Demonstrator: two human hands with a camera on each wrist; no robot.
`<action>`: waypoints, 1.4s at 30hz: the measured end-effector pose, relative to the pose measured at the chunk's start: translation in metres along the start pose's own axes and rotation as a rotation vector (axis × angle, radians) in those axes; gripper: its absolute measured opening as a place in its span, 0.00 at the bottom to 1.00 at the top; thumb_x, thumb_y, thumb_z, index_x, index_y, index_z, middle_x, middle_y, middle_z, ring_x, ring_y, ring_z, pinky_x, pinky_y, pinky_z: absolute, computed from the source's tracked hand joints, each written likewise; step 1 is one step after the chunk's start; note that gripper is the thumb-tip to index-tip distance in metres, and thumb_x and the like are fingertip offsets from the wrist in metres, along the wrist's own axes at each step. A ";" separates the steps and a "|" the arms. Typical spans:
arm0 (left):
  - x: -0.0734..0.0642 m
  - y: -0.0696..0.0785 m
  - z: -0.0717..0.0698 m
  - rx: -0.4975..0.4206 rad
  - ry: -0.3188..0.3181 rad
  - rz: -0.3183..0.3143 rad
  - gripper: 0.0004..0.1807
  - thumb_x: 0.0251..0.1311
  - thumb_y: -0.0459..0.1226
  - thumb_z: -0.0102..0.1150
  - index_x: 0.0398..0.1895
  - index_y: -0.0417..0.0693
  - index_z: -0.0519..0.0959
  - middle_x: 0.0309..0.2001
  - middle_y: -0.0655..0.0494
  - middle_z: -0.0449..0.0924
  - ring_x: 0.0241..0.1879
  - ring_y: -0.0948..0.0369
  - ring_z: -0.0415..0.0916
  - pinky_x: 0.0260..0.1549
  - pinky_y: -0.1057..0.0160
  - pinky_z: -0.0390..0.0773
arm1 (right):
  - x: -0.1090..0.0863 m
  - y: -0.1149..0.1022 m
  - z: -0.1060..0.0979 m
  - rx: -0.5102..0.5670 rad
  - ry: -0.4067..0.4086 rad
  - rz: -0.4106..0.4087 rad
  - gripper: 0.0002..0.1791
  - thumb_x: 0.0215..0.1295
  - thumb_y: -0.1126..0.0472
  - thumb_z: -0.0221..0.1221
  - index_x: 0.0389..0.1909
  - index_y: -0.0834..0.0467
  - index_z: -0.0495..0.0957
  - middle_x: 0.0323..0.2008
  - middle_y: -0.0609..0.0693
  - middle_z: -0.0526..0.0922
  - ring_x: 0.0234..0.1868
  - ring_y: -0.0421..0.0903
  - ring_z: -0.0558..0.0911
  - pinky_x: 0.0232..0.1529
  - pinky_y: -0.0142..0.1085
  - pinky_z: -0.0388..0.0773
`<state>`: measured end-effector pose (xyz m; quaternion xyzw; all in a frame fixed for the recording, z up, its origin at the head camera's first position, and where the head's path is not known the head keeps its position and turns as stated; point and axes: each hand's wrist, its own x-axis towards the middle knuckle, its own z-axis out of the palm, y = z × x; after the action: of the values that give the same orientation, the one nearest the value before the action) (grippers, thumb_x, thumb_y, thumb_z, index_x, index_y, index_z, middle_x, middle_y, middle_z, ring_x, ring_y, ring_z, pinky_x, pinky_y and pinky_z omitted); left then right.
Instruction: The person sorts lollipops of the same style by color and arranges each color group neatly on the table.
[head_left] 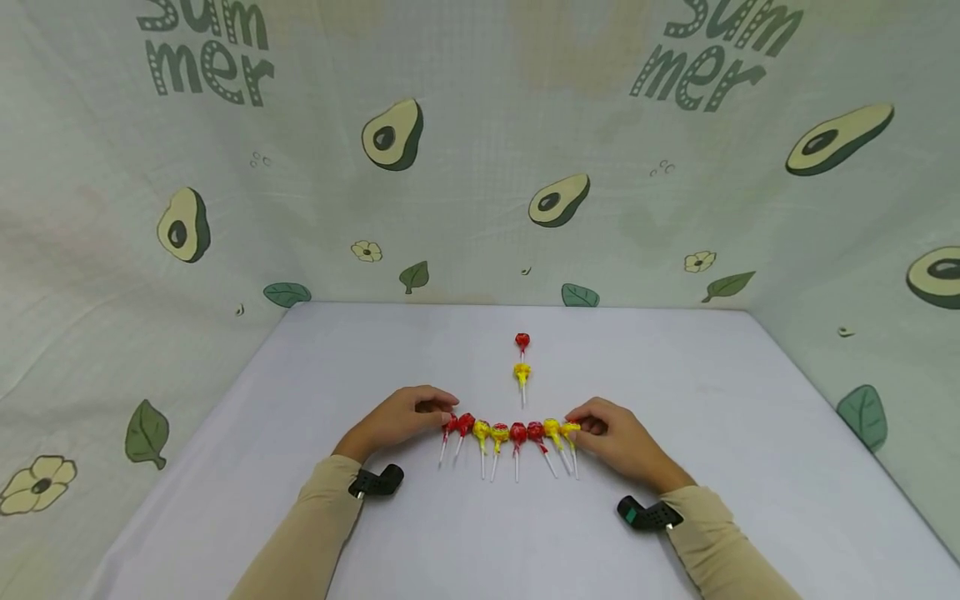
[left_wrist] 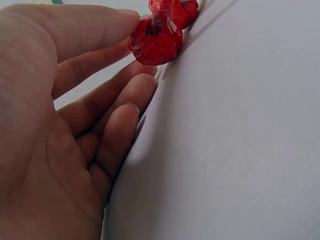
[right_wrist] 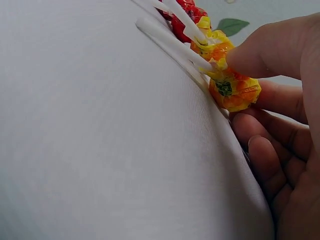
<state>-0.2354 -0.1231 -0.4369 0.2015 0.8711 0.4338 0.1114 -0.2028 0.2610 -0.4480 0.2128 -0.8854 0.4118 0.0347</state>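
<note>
While the left hand pinches a red lollipop in its fingers and the right hand a yellow lollipop, their row lies on a white tabletop before avocado-printed cloth.

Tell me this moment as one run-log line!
left hand touches red-wrapped round lollipop | right hand pinches yellow-wrapped round lollipop | curved lollipop row on white tabletop

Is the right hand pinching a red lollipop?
No, the right wrist view shows the right hand pinching a yellow-and-orange wrapped lollipop.
</note>
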 end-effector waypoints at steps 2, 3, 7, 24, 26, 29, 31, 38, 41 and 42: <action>0.000 0.000 0.000 -0.007 -0.003 0.004 0.14 0.66 0.45 0.63 0.54 0.60 0.83 0.47 0.65 0.81 0.45 0.60 0.75 0.50 0.55 0.74 | 0.000 -0.001 0.000 -0.001 0.002 0.004 0.10 0.60 0.62 0.69 0.43 0.49 0.84 0.34 0.40 0.78 0.35 0.40 0.77 0.37 0.33 0.75; 0.000 -0.001 0.000 -0.010 -0.005 0.003 0.14 0.66 0.45 0.64 0.54 0.60 0.83 0.47 0.65 0.81 0.46 0.60 0.75 0.50 0.56 0.74 | 0.000 -0.001 0.000 -0.001 0.001 0.004 0.10 0.60 0.63 0.69 0.43 0.50 0.84 0.34 0.40 0.78 0.34 0.40 0.77 0.37 0.33 0.75; -0.002 0.000 -0.001 -0.016 -0.012 0.001 0.16 0.65 0.45 0.65 0.55 0.59 0.83 0.47 0.65 0.80 0.46 0.60 0.75 0.50 0.56 0.74 | -0.001 -0.002 0.000 -0.001 0.007 0.002 0.10 0.60 0.62 0.69 0.42 0.50 0.84 0.33 0.41 0.79 0.34 0.40 0.77 0.37 0.33 0.75; -0.004 0.002 -0.004 0.010 -0.061 0.026 0.15 0.65 0.45 0.66 0.53 0.60 0.83 0.48 0.67 0.80 0.48 0.61 0.75 0.50 0.59 0.74 | -0.002 -0.003 0.003 -0.009 0.046 0.041 0.11 0.58 0.63 0.69 0.42 0.52 0.84 0.31 0.42 0.78 0.32 0.41 0.76 0.34 0.33 0.74; -0.003 0.001 -0.005 0.012 -0.067 0.035 0.14 0.65 0.45 0.66 0.53 0.61 0.83 0.48 0.67 0.81 0.48 0.61 0.75 0.51 0.57 0.73 | -0.002 -0.003 0.002 -0.013 0.052 0.041 0.10 0.58 0.63 0.69 0.42 0.53 0.84 0.31 0.42 0.78 0.32 0.41 0.75 0.34 0.33 0.74; -0.003 0.000 -0.005 0.019 -0.076 0.047 0.13 0.65 0.45 0.65 0.52 0.62 0.84 0.49 0.68 0.81 0.50 0.61 0.74 0.52 0.56 0.73 | -0.002 -0.004 0.002 -0.013 0.055 0.043 0.10 0.59 0.63 0.69 0.42 0.53 0.84 0.31 0.42 0.78 0.32 0.40 0.75 0.34 0.33 0.73; -0.003 -0.001 -0.005 0.024 -0.080 0.053 0.12 0.65 0.44 0.65 0.51 0.62 0.85 0.49 0.69 0.80 0.51 0.62 0.74 0.54 0.56 0.72 | -0.003 -0.004 0.002 -0.005 0.057 0.039 0.10 0.59 0.63 0.69 0.42 0.53 0.84 0.31 0.42 0.78 0.31 0.40 0.75 0.33 0.33 0.73; -0.004 0.000 -0.004 0.036 -0.077 0.068 0.14 0.65 0.45 0.65 0.53 0.61 0.85 0.51 0.69 0.80 0.52 0.62 0.74 0.53 0.57 0.73 | -0.003 -0.004 0.001 0.021 0.068 0.043 0.11 0.59 0.63 0.69 0.43 0.54 0.84 0.31 0.43 0.78 0.31 0.41 0.76 0.33 0.33 0.73; -0.004 0.002 -0.004 0.039 -0.071 0.061 0.14 0.65 0.44 0.65 0.53 0.61 0.84 0.51 0.68 0.80 0.52 0.62 0.74 0.53 0.56 0.72 | -0.004 -0.005 0.000 0.026 0.070 0.034 0.11 0.60 0.63 0.68 0.43 0.54 0.84 0.32 0.43 0.79 0.32 0.41 0.76 0.34 0.33 0.73; -0.004 0.002 -0.005 0.038 -0.069 0.054 0.14 0.65 0.44 0.65 0.53 0.61 0.84 0.51 0.69 0.80 0.52 0.62 0.74 0.54 0.56 0.72 | -0.004 -0.005 0.000 0.028 0.070 0.031 0.11 0.60 0.63 0.68 0.44 0.55 0.84 0.32 0.43 0.79 0.32 0.41 0.76 0.34 0.33 0.73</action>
<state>-0.2328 -0.1274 -0.4328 0.2418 0.8692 0.4125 0.1260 -0.1976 0.2595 -0.4455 0.1851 -0.8809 0.4319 0.0563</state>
